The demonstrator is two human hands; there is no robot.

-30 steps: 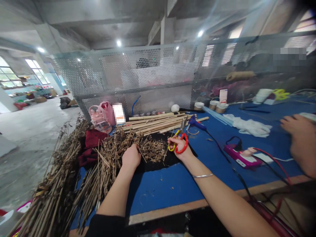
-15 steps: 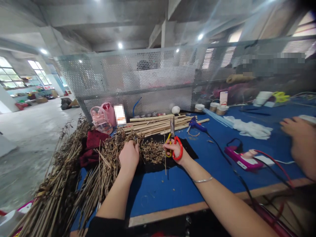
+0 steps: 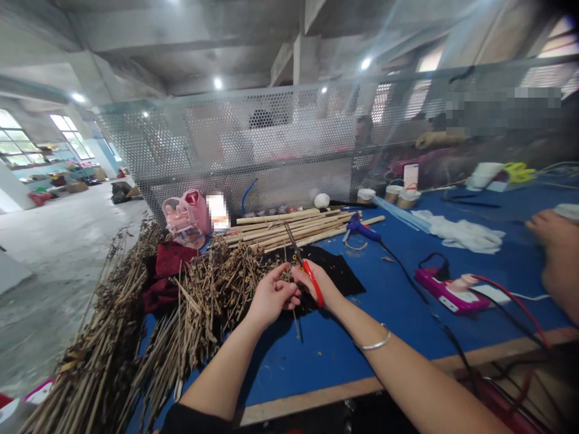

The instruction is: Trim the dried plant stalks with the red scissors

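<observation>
Left hand: having left the dried plants, curling beside the right hand; grip unclear.
Scissors: right hand is clasping them blades-away, presumably keeping fingertips free.
Thin stem: hanging below the hands, over the worktop.

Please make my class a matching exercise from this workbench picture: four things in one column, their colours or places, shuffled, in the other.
Things:
1. Scissors
2. Glue gun
3. Power strip
4. Cloth

Colours or places:
A. Dark red, beside the dried stems
B. Held in the person's right hand
C. Magenta, with a plug in it
D. Blue, near the right ends of the pale sticks

Pairs: 1-B, 2-D, 3-C, 4-A
</observation>
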